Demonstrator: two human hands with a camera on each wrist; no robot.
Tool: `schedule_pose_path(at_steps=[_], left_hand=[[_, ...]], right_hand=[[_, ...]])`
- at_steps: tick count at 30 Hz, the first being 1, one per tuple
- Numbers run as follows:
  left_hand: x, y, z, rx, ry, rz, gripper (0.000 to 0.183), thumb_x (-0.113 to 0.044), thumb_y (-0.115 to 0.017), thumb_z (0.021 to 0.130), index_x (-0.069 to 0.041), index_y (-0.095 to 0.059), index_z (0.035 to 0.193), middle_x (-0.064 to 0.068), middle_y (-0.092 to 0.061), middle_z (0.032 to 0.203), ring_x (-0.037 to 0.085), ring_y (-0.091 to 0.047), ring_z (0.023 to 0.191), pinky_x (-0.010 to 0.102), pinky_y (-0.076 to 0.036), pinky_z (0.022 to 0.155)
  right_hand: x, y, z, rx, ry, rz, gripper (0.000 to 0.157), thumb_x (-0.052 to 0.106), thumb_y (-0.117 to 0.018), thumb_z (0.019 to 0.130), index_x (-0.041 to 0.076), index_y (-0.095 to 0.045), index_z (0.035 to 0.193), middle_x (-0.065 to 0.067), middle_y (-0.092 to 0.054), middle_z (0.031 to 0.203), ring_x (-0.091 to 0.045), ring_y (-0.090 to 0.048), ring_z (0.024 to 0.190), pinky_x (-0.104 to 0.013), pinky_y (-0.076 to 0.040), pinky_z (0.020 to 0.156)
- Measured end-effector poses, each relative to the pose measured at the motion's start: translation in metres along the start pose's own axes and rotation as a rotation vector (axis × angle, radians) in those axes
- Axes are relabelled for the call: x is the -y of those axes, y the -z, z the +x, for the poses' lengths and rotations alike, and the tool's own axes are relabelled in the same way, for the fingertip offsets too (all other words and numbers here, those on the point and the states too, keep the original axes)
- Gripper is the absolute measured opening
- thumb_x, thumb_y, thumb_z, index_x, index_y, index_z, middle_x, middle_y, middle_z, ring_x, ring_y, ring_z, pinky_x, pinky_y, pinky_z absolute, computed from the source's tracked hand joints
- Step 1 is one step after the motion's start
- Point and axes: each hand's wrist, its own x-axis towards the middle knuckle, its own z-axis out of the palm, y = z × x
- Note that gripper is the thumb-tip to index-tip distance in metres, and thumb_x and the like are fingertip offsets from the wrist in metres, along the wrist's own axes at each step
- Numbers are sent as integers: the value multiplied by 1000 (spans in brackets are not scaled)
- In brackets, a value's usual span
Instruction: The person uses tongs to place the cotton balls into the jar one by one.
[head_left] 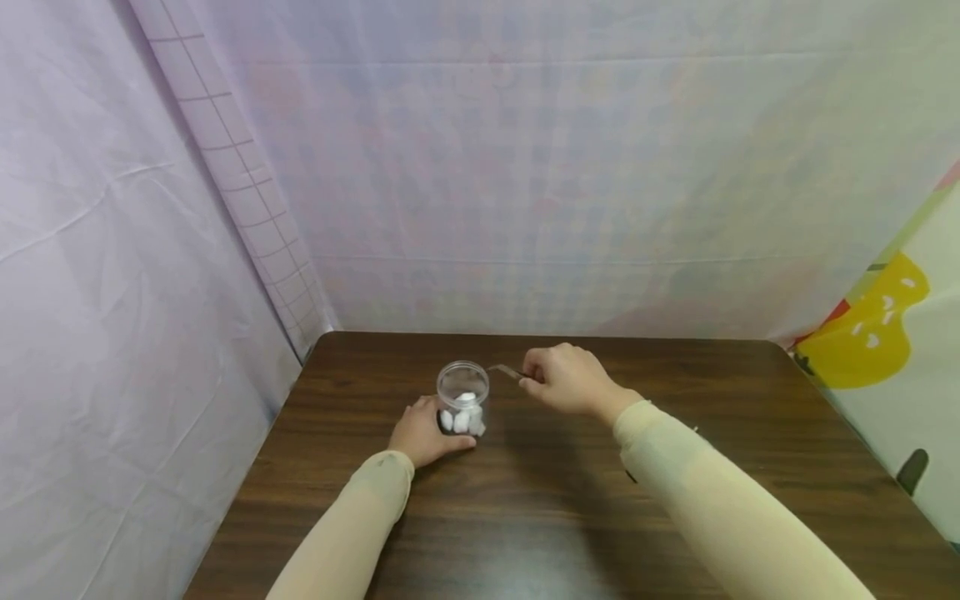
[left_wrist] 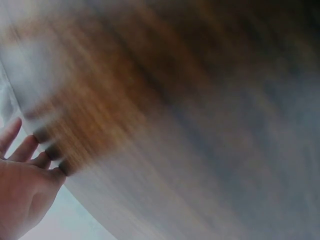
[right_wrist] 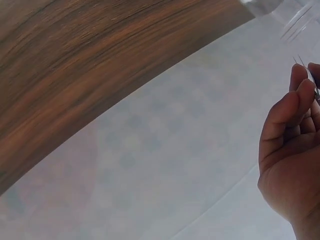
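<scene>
A clear jar point(head_left: 462, 385) stands on the brown table, with several white cotton balls point(head_left: 462, 419) showing through its lower part. My left hand point(head_left: 423, 435) rests against the jar's left side, its straight thumb passing in front of the base. Those fingers look spread and low at the table in the left wrist view. With thumb and fingers, my right hand point(head_left: 566, 379) pinches a pair of bent-tip tweezers point(head_left: 507, 371). Their tips point left, just right of the jar's rim. In the right wrist view the two thin tips are slightly apart with nothing between them.
The wood-grain table point(head_left: 337, 517) ends at a pale hanging cloth point(head_left: 525, 208) behind. A white cloth point(head_left: 112, 333) hangs along the left side. At right, another cloth carries a yellow print point(head_left: 862, 346). The right forearm reaches across the table's right half.
</scene>
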Motion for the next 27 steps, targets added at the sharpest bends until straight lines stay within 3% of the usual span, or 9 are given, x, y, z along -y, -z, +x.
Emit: schedule_pose_path(at_steps=[6,15,27], left_hand=[[0,1,0,-1,0,6,93,-65,-82,68,-8,-56,137,15,-58,131,34,-54,123,57,-27,115],[-3,3,-1,10,1,6,91,-63,-83,68,-7,-57,135,15,-58,130,34,-54,123,57,-27,115],[-4,3,-1,3,-1,1,90,-61,-84,68,-8,-58,135,15,-59,130,34,-55,122,58,-27,114]], right_hand=[[-29,-4,-23,-1,-93,3,14,31,-68,93,18,-65,89,13,-57,65,-9,-50,51,-30,-43,45],[-65,-31,-68,106,-275,-7,15,29,-67,93,15,-65,89,7,-57,67,-13,-51,55,-33,-43,47],[-58,-51,-72,100,-344,-24,22,25,-68,84,17,-55,69,4,-52,59,-16,-49,53,-35,-42,47]])
